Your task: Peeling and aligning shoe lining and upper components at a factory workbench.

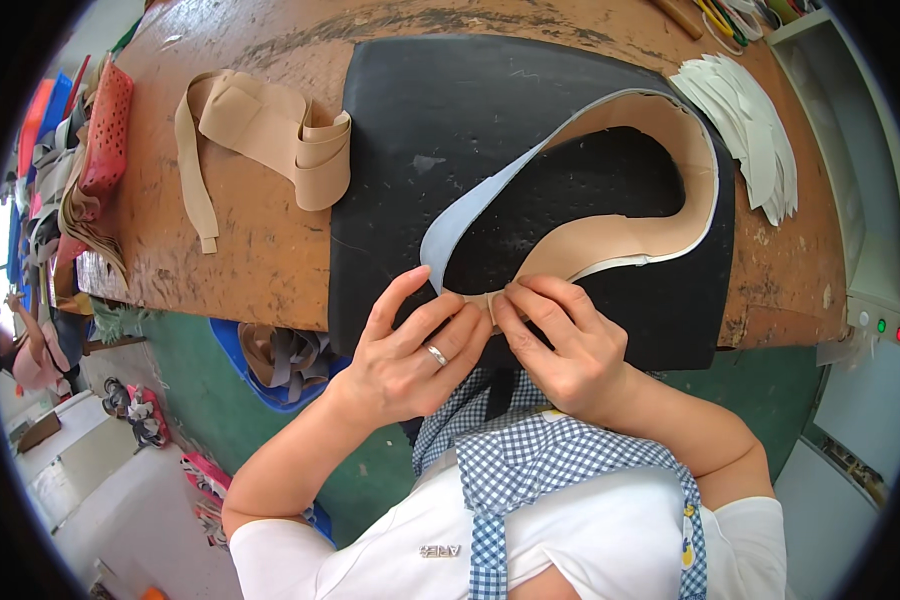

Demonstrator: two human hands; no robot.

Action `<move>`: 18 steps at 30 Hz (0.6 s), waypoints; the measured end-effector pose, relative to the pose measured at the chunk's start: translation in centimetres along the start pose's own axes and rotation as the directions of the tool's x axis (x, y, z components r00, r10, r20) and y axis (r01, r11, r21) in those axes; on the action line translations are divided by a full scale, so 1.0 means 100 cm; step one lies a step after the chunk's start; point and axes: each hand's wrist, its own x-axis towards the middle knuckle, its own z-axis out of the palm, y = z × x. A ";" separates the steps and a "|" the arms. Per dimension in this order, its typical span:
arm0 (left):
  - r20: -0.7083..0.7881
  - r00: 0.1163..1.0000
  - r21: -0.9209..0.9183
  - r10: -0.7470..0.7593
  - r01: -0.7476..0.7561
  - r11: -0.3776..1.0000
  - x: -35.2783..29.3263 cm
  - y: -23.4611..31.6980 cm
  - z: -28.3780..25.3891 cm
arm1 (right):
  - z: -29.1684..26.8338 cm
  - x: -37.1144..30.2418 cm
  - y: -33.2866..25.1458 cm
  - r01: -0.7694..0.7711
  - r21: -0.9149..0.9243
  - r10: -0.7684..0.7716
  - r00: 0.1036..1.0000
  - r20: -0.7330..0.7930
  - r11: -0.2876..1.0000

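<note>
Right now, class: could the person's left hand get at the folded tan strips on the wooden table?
Probably yes. The folded tan strips lie uncovered on the left, with bare table between them and the left hand, but that hand now pinches the curved tan piece.

Fingers (pixel 470 325) hide the curved strip's (pixel 660 230) joined ends.

A shoemaking workshop: a worn wooden workbench (pixel 270 260) with a black mat (pixel 420 150), cut white pieces (pixel 755 130) and tan strips (pixel 270 130).
</note>
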 end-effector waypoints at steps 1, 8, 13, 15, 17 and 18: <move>-0.007 1.000 -0.010 0.005 -0.005 1.000 0.000 0.000 0.001 | 0.000 0.000 0.000 0.001 0.000 -0.001 1.000 0.001 1.000; -0.047 0.999 -0.053 0.025 -0.028 0.998 -0.002 -0.006 0.005 | -0.002 0.002 0.001 0.000 0.040 -0.001 1.000 0.011 0.999; -0.062 0.997 -0.058 0.047 -0.050 0.997 0.001 -0.008 0.006 | 0.000 0.002 0.002 0.019 0.036 -0.020 1.000 0.019 0.999; -0.058 0.997 -0.062 0.043 -0.047 0.997 0.002 -0.008 0.004 | 0.000 0.002 0.002 0.025 0.028 -0.026 1.000 0.015 0.999; -0.054 0.998 -0.064 0.038 -0.042 0.997 0.000 -0.008 0.002 | -0.002 0.000 0.003 0.040 0.022 -0.041 0.998 0.046 0.999; -0.048 0.998 -0.062 0.038 -0.041 0.997 -0.001 -0.008 0.001 | -0.003 0.000 0.004 0.055 0.010 -0.055 0.996 0.075 0.998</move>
